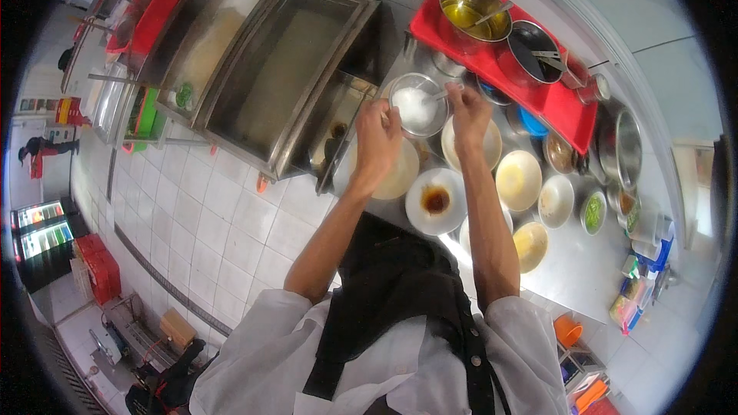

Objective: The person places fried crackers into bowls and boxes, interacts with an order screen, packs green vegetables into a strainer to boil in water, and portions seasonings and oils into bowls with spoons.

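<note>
My left hand (377, 141) grips the rim of a metal bowl (419, 105) that holds a white powder or granules. In my right hand (471, 112) is the handle of a spoon (438, 94), its tip down in the white stuff. Just below my hands, a white bowl (435, 202) has a dark brown sauce at its bottom. Other bowls stand around it; one pale bowl (519, 180) to the right holds something yellowish, and another (529, 246) lies nearer to me. Part of a bowl (398, 170) shows behind my left forearm.
A red tray (568, 121) carries a pot of yellow oil (475, 11) and a pot of dark liquid (530, 52). At left stand steel basins of cloudy water (288, 69). Bowls of chopped greens (592, 211) are at right. Far left, a person (43, 147) stands across the tiled floor.
</note>
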A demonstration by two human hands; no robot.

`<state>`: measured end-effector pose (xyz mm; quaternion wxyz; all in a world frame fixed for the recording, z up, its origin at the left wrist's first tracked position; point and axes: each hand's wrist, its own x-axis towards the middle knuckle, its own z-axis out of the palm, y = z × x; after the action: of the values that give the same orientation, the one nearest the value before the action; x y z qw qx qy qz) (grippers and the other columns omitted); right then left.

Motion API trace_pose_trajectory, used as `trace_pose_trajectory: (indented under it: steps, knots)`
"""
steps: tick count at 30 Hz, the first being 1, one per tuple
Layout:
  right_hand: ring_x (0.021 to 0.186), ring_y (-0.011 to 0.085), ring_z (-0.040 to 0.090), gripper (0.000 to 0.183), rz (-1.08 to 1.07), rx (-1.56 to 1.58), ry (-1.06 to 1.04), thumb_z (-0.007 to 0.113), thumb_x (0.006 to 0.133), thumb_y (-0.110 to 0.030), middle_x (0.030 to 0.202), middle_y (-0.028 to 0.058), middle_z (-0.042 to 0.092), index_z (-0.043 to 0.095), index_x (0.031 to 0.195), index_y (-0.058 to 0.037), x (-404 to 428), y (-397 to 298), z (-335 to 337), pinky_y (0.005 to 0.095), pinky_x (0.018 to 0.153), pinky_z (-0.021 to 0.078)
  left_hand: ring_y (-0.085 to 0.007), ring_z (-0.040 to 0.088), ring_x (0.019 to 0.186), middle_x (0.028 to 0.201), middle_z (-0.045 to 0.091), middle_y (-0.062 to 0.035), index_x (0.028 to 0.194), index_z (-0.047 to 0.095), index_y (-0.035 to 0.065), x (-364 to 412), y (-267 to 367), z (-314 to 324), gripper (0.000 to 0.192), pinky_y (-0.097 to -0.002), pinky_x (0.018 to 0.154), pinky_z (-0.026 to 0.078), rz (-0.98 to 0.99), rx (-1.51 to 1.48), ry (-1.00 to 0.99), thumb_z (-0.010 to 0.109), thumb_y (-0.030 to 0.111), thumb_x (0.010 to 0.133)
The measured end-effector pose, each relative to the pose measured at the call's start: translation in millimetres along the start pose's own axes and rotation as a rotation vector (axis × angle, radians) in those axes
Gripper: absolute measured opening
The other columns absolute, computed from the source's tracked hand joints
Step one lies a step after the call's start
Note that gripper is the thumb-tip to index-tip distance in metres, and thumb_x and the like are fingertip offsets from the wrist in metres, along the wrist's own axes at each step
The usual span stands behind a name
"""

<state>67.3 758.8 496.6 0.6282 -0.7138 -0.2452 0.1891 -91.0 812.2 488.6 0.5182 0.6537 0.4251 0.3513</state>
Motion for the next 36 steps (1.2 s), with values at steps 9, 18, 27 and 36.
trace_pose_trajectory:
  steps: [9,18,27,36]
  knots:
    - [0.061,0.0084,0.047,0.021,-0.502,-0.333,0.116,0.064,0.083,-0.019,0.069,0.0002,0.059,0.066,0.084,0.0022,-6.5,-23.8,12.2,0.0222,0.06,0.0378,-0.0306,0.05,0.075,0.082,0.051,-0.0185,0.08,0.052,-0.0047,12.6,-6.4,-40.5,0.013,-0.042,0.07,0.039,0.169,0.384,0.197,0.051,0.007,0.084]
    - [0.064,0.0079,0.051,0.016,0.175,0.199,0.013,0.065,0.081,-0.013,0.075,0.0014,0.063,0.067,0.085,0.0021,-1.5,19.8,40.2,0.0234,0.06,0.0411,-0.0296,0.055,0.067,0.078,0.054,-0.0198,0.078,0.053,-0.0052,14.0,-17.8,-33.4,0.01,-0.0402,0.062,0.041,0.131,0.221,0.217,0.055,0.004,0.081]
    - [0.061,0.0091,0.048,0.016,-0.053,-0.154,0.016,0.069,0.077,-0.014,0.067,0.0069,0.06,0.068,0.084,0.0005,-0.2,16.8,21.3,0.0264,0.058,0.0398,-0.0299,0.055,0.073,0.076,0.054,-0.018,0.077,0.054,-0.003,12.4,1.4,-14.5,0.01,-0.0398,0.063,0.042,0.315,0.382,0.186,0.057,0.007,0.08]
    - [0.068,0.0092,0.052,0.015,0.309,0.311,0.285,0.065,0.082,-0.021,0.075,-0.0014,0.06,0.067,0.087,-0.0068,-34.6,12.1,-139.0,0.0245,0.062,0.0383,-0.0265,0.055,0.063,0.086,0.049,-0.0175,0.084,0.049,-0.0056,-12.5,14.5,59.4,0.009,-0.0377,0.064,0.044,0.118,0.024,-0.165,0.052,0.003,0.084]
